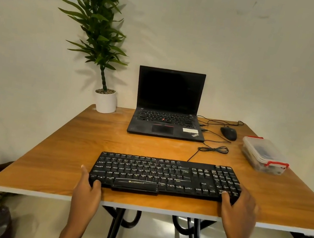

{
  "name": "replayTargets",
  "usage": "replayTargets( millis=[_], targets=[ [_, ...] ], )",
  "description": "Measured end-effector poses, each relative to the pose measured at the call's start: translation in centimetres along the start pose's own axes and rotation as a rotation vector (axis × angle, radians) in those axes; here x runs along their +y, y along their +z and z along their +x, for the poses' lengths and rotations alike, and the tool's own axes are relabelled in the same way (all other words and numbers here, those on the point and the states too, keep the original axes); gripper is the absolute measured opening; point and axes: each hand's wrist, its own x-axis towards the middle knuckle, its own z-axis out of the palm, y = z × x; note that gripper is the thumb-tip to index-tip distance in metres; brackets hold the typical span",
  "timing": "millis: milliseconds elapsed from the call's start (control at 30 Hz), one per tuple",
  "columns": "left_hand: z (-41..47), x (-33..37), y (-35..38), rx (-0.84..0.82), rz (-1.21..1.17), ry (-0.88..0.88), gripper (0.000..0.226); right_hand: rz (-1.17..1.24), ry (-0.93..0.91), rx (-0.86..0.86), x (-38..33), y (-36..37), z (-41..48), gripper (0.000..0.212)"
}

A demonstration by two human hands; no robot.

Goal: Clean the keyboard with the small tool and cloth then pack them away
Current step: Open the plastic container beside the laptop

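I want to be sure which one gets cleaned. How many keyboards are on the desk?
2. The black standalone keyboard lies at the near edge, with the left hand and right hand at its ends. The other is built into the open laptop behind it.

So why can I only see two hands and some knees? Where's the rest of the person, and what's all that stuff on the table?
The camera sits on the person's head and looks down, so you see what they see. The left hand and right hand grip the two ends of a black keyboard lying on a wooden table. Behind it stands an open laptop with a dark screen, a mouse and a potted plant. On the right is a closed clear box with red clips. I can't tell what's inside.
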Motion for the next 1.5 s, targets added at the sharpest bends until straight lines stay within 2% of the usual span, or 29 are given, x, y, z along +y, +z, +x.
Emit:
replayTargets(
  millis=[133, 233, 333, 533, 733, 833, 933, 1067, 1200, 1300, 1433, 1500],
  targets=[
    [0.3, -0.2, 0.2, -0.011, 0.02, -0.035, 0.062, 0.05, 0.02, -0.057, -0.2, -0.2, 0.4, 0.054],
    [1.1, 0.5, 0.9, 0.001, 0.262, -0.055, 0.064, 0.353, 0.212, -0.123, -0.6, -2.0, 2.1, 0.056],
    [1.1, 3.1, 2.9, -0.04, 0.396, 0.056, 0.056, 0.618, 0.403, -0.097, -0.4, -3.7, 4.8, 0.051],
    [-0.4, 8.4, 9.9, -0.334, 0.359, 0.319, 0.042, 0.766, 0.498, 0.069, 2.0, -3.1, 12.2, 0.042],
    [-2.3, 11.8, 15.8, -0.574, 0.356, 0.465, 0.036, 0.691, 0.583, 0.209, 2.3, -1.3, 17.7, 0.061],
    [-2.6, 12.4, 17.4, -0.624, 0.378, 0.519, 0.035, 0.621, 0.552, 0.218, 2.5, -0.9, 18.7, 0.053],
    [-2.3, 12.9, 18.4, -0.603, 0.41, 0.579, 0.033, 0.595, 0.49, 0.22, 3.6, -0.8, 19.1, 0.048],
    [-1.4, 14.3, 19.8, -0.627, 0.356, 0.63, 0.032, 0.667, 0.36, 0.149, 5.6, -0.7, 19.6, 0.038],
    [0.9, 16.8, 23.0, -0.709, 0.231, 0.563, 0.038, 0.757, 0.28, 0.102, 6.1, -1.0, 19.7, 0.034],
    [3.2, 18.7, 26.2, -0.723, 0.236, 0.506, 0.012, 0.774, 0.262, 0.097, 6.3, -1.0, 19.7, 0.032],
    [5.3, 19.8, 31.0, -0.755, 0.197, 0.366, 0.022, 0.775, 0.243, 0.12, 6.9, -0.5, 20.1, 0.03],
    [5.7, 19.9, 32.9, -0.78, 0.19, 0.33, 0.014, 0.77, 0.244, 0.133, 7.2, -0.3, 20.3, 0.027]
  ],
)
